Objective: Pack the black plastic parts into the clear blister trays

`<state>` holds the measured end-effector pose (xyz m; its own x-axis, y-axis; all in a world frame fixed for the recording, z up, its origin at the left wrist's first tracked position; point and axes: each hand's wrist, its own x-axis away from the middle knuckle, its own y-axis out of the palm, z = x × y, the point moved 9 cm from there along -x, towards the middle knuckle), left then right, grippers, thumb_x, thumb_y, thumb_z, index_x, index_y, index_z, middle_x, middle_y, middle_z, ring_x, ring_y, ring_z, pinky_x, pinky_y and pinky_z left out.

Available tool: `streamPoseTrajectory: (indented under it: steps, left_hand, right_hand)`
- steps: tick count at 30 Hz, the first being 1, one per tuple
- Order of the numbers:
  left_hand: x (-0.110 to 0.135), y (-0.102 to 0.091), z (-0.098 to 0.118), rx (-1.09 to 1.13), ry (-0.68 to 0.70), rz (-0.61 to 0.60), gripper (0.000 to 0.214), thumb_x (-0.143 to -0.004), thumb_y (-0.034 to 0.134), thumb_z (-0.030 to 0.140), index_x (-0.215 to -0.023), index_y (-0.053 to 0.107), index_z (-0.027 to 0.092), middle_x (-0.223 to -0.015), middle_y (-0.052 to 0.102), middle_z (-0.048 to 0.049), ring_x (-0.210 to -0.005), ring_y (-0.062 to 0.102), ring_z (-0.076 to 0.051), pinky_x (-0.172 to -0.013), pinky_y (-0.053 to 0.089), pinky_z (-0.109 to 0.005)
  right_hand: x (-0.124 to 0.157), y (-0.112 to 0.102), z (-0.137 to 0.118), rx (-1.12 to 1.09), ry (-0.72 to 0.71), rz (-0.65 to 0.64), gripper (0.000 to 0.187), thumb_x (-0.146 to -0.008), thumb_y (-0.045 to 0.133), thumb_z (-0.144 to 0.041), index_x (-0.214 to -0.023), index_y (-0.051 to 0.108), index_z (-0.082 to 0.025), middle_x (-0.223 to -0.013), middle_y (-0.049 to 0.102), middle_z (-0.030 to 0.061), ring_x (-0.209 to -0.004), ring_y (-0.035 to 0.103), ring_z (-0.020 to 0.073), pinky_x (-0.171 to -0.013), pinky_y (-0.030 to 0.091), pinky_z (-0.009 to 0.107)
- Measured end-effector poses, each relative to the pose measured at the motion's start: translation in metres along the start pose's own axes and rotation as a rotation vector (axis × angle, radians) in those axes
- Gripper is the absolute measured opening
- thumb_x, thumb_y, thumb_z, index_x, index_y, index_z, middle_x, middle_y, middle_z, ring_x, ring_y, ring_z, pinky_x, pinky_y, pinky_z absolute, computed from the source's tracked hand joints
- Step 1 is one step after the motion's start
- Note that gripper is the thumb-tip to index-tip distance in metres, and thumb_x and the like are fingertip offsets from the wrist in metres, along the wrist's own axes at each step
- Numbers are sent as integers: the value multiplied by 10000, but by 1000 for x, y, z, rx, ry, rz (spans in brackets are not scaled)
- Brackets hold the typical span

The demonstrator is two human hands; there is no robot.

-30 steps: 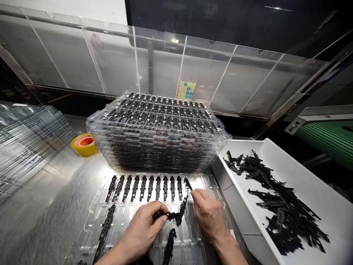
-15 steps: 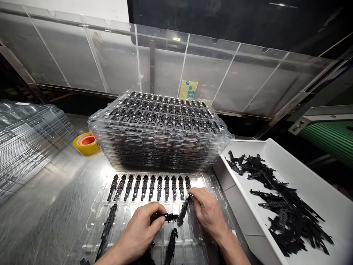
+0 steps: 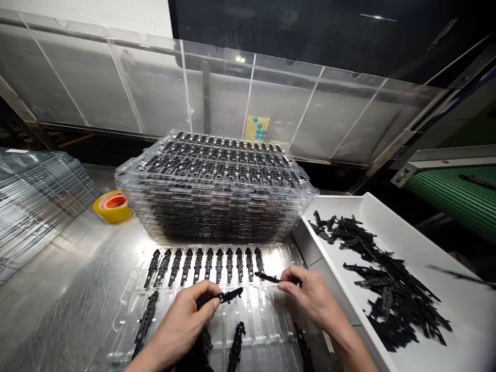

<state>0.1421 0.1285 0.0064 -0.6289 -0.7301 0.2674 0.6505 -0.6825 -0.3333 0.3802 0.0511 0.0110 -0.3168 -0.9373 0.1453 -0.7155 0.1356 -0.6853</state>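
Note:
My left hand pinches a black plastic strip part that points right, held just above the clear blister tray in front of me. Under that palm more black parts seem bunched. My right hand holds a second black strip part by its end, level over the tray's right side. The tray's back row holds several seated parts; a few more lie in the front pockets.
A tall stack of filled clear trays stands just behind. A white bin of loose black parts sits at the right. Empty clear trays pile at the left, beside a yellow tape roll. A green conveyor runs far right.
My right hand has lifted a part off the tray's right side and drawn it rightward. The left hand's part has swung to point right. The camera view shifted slightly.

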Motion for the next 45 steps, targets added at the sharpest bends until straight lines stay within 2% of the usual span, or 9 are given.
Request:
streamPoseTrajectory:
  steps: [6,19,24,27,30,34,39,42,45]
  left_hand:
    - [1,2,-3,30,-31,-23,223,-829,505,383,-854,591,179,-755,533,13,-698,464,-152,-672,377,-256]
    - [-5,11,11,168,-18,-70,194,-804,552,343,-856,596,161,-693,534,25,-652,472,-131,-615,377,-248]
    - [-22,35,28,370,24,-108,198,-802,592,323,-893,584,147,-728,572,3,-673,535,-135,-607,426,-248]
    - [-25,49,37,361,77,-134,180,-835,567,316,-894,587,146,-733,586,-8,-677,554,-137,-615,443,-249]
    - [-19,52,51,123,255,-96,150,-891,489,250,-900,608,161,-798,624,-40,-743,576,-152,-663,456,-260]
    - [13,63,89,-400,801,46,252,-927,373,132,-943,621,168,-850,651,-79,-730,563,-154,-645,433,-263]
    - [38,81,96,-685,1068,148,267,-921,343,152,-897,609,142,-857,638,-111,-649,530,-163,-588,421,-287]
    - [35,63,91,-528,945,226,235,-911,375,127,-933,607,159,-851,608,-91,-675,548,-148,-586,441,-246]
    - [30,47,79,-378,787,190,215,-910,417,107,-944,619,172,-788,563,-56,-653,549,-120,-556,438,-194]
  right_hand:
    - [-12,-10,21,103,195,253,183,-814,563,-360,-723,642,-222,-707,673,-2,-660,618,172,-581,418,256]
    - [-13,0,7,175,-26,264,249,-859,518,-363,-911,735,-252,-872,695,49,-799,644,208,-712,487,308]
    - [27,18,1,-386,110,52,430,-842,581,-502,-1195,629,-261,-1045,669,62,-838,641,201,-668,518,292]
    - [40,33,2,-762,197,38,432,-736,728,-460,-1083,671,-209,-915,657,47,-672,598,147,-578,490,253]
    - [42,38,11,-1038,251,161,394,-693,780,-428,-995,691,-191,-794,619,19,-663,575,128,-607,488,243]
    - [42,48,8,-1226,287,143,409,-697,785,-416,-1028,686,-198,-932,650,56,-833,620,171,-707,512,271]
    - [30,18,9,-796,225,169,501,-733,729,-462,-1140,645,-182,-880,683,64,-828,644,209,-728,536,330]
    - [7,-26,16,-318,127,356,429,-819,604,-469,-1153,618,-201,-974,684,73,-876,650,218,-723,547,344]
    - [-27,-38,23,-143,55,364,279,-798,604,-404,-970,669,-195,-923,688,50,-818,653,198,-716,530,319]
